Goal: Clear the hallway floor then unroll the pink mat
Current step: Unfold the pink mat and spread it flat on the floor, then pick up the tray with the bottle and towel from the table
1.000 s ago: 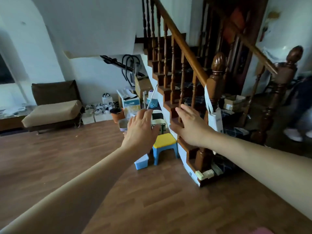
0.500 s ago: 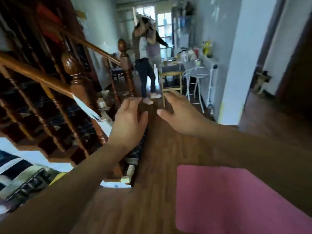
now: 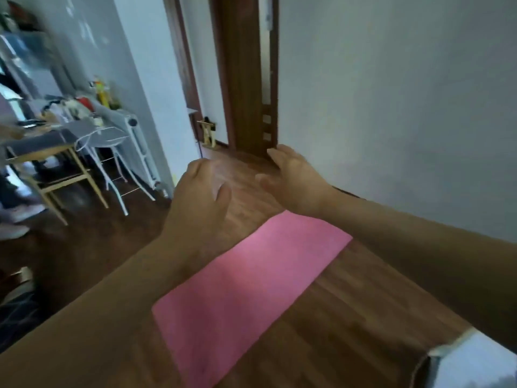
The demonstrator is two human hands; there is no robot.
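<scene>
The pink mat (image 3: 246, 287) lies flat and unrolled on the wooden hallway floor (image 3: 349, 298), running from the lower middle toward the wall on the right. My left hand (image 3: 200, 201) hovers above the floor just past the mat's far end, fingers curled loosely and holding nothing. My right hand (image 3: 293, 177) is stretched out beside it, fingers apart and empty, near the foot of a dark wooden door frame (image 3: 243, 79). Both forearms reach over the mat.
A white wall (image 3: 391, 107) borders the mat's right side. At the left stand a cluttered table (image 3: 42, 135), a wooden chair (image 3: 64, 177) and a white wire chair (image 3: 112, 152). A small wooden object (image 3: 207, 133) sits by the doorway. A person's shoes (image 3: 14, 219) show at far left.
My view has swung right, from the staircase past the hallway to the wall and door frame. The pink mat has come fully into view under my outstretched arms. Both hands stay empty.
</scene>
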